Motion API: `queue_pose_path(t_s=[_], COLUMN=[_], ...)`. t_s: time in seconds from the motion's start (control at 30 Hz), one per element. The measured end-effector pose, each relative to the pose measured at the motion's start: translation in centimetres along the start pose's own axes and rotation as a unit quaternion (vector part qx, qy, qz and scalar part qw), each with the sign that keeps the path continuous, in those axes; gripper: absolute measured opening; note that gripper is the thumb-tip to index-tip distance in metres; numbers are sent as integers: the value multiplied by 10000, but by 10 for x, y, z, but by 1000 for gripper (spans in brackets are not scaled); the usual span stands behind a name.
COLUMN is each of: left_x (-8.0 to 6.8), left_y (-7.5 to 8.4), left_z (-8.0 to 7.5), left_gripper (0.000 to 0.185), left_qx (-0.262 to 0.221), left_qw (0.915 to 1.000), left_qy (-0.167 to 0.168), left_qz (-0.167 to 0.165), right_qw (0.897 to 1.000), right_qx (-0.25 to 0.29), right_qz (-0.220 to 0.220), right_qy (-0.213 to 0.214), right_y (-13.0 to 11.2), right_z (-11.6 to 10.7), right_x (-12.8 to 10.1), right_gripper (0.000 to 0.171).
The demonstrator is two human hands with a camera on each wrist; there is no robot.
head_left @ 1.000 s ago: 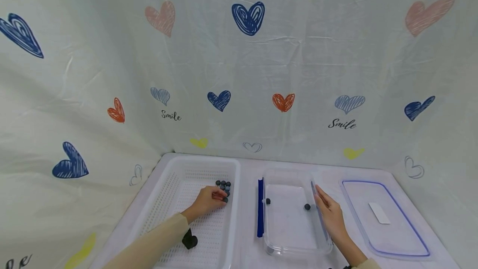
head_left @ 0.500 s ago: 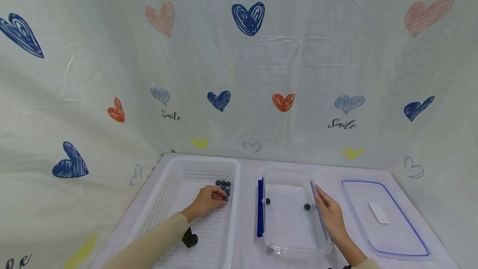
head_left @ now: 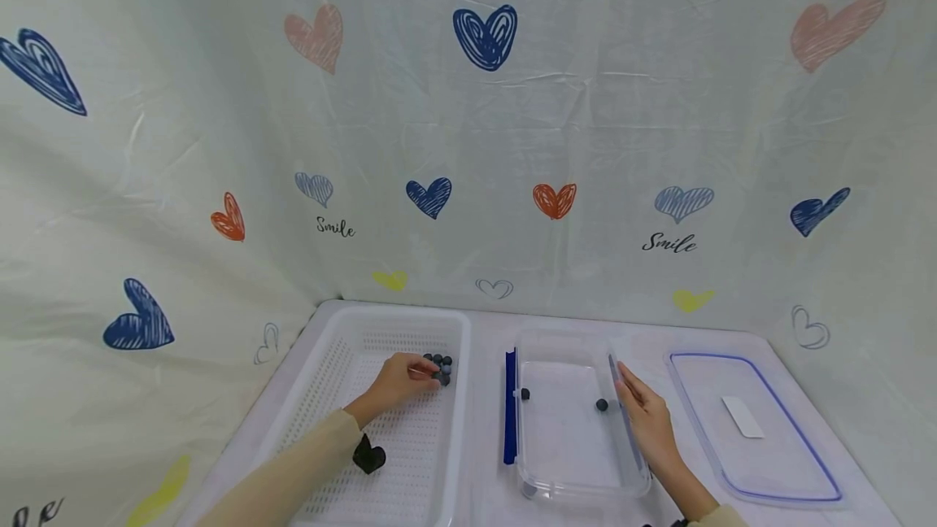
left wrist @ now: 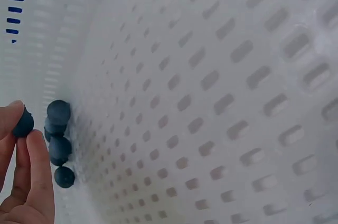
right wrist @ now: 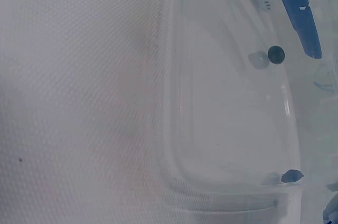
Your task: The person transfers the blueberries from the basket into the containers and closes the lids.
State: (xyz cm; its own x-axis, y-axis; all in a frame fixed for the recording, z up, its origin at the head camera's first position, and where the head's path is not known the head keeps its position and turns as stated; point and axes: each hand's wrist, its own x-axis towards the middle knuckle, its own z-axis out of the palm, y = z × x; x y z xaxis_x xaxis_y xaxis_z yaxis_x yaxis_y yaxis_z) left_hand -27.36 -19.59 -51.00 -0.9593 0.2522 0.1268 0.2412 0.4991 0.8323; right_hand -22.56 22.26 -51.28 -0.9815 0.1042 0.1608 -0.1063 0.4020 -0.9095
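Observation:
My left hand (head_left: 398,381) pinches a blueberry (left wrist: 23,123) between thumb and fingertips, inside the white perforated basket (head_left: 463,429). Close beside those fingers, several more blueberries (left wrist: 59,150) lie clustered along the basket's right wall. My right hand (head_left: 647,417) rests with fairly straight fingers against the right side of a clear plastic box (head_left: 571,486). In that box lie two blueberries, one near the left wall (head_left: 525,394) and one near the right (head_left: 602,405). The right wrist view shows the box but not the hand.
A blue latch flap (head_left: 510,409) stands out on the box's left side. To the right, a clear lid (head_left: 776,462) with a blue seal lies on the table, bearing a white label (head_left: 743,417). A curtain printed with hearts (head_left: 483,120) hangs behind.
My left hand has shifted slightly up and back in the head view, with a blueberry in its fingertips. The right hand and the box have stayed put.

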Motion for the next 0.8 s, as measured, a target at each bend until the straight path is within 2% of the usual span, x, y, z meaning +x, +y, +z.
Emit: queue_pose_path(t_s=[0.2, 0.43, 0.6, 0.8], left_x=[3, 9, 14, 17], left_y=[12, 22, 30, 41], left_z=[-13, -25, -30, -30], left_gripper=[25, 26, 26, 28], left_qx=[-177, -488, -635, -800], left_qw=[9996, 9984, 9965, 9951], left_qy=[147, 294, 519, 469], left_qz=[-135, 30, -170, -328], right_qw=[10000, 10000, 10000, 10000], right_qx=[46, 67, 49, 21], right_qz=[22, -26, -45, -73], right_qy=[10, -20, 6, 48], right_y=[1, 2, 3, 2], right_z=[0, 0, 0, 0], right_x=[1, 1, 1, 1], right_gripper=[54, 54, 54, 53])
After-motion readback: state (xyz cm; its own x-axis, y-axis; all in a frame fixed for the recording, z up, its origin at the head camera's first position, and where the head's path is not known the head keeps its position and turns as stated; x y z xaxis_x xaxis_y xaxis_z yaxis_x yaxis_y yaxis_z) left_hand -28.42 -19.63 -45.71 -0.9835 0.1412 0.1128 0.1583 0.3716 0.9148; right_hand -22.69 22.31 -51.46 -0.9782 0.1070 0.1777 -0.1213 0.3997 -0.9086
